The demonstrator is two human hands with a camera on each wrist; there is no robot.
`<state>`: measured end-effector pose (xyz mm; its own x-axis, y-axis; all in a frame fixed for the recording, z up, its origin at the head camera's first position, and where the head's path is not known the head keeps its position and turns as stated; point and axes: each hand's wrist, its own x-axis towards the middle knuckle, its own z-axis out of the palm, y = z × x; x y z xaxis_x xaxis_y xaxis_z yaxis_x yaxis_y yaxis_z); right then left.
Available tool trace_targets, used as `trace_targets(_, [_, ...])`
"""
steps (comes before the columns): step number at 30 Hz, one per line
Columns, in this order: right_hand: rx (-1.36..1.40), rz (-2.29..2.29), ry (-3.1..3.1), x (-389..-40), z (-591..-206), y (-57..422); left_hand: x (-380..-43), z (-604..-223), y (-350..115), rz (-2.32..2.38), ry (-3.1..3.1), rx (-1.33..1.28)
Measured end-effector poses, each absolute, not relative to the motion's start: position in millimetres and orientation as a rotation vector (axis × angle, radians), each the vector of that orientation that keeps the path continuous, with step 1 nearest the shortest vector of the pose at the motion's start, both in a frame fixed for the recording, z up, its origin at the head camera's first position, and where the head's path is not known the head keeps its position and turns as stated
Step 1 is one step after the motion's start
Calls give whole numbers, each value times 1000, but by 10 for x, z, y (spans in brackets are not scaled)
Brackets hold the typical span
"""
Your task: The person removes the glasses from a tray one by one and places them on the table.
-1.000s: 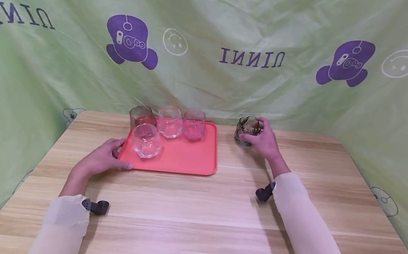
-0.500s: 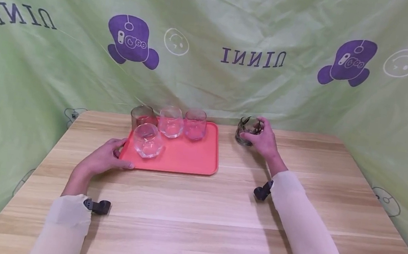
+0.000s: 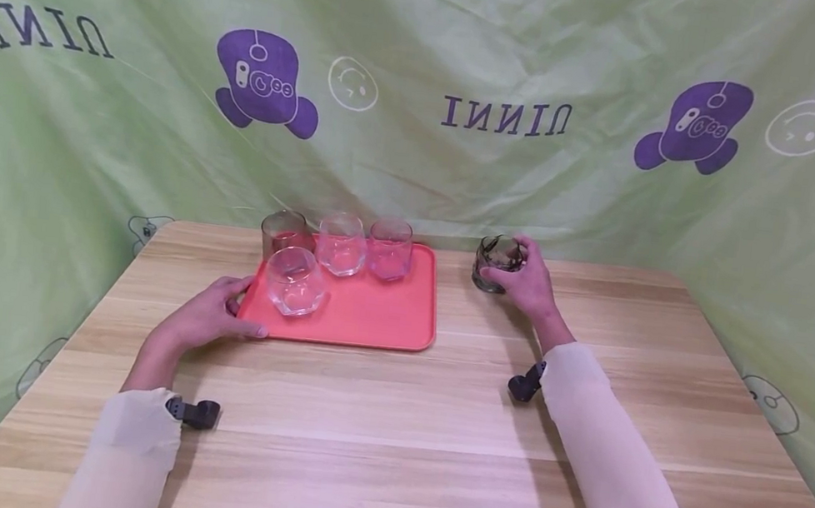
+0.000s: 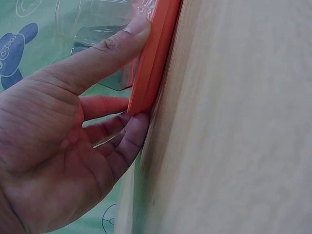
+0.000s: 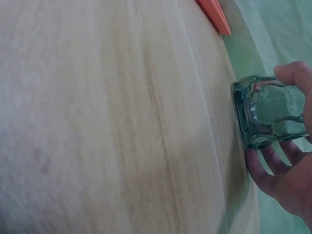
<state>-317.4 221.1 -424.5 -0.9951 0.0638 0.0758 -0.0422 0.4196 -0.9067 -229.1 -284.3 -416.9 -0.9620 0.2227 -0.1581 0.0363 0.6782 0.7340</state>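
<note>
The dark glass (image 3: 486, 260) stands upright near the far edge of the table (image 3: 357, 433), right of the red tray (image 3: 385, 318), the right hand (image 3: 532, 290) curling thumb and fingers round it. The left hand (image 3: 202, 318) clasps the tray's near left corner; aboard are a smoky glass (image 3: 281, 233) at the far left corner, one clear glass (image 3: 295, 285) in front, and two more glasses (image 3: 341, 248) along the far edge.

The table (image 3: 357, 433), pale wood with darker grain running crosswise, spreads over the lower half of the head view, its far edge crossing near mid-height. Directly on it, left of the frame's centre, lies a tray (image 3: 381, 314) (red, with rounded corners), and right of centre, near the far edge, stands a dark glass (image 3: 494, 255).
</note>
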Motion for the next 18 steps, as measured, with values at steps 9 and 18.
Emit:
trace_targets(9, [-20, 1632, -2571, -3179, -4255, 2220, -2300, -4167, -2857, 1148, 2665, 230])
trace_targets(18, [-12, 1633, -2572, -3172, -4265, 2205, -2295, -4163, -2856, 1135, 2668, 237])
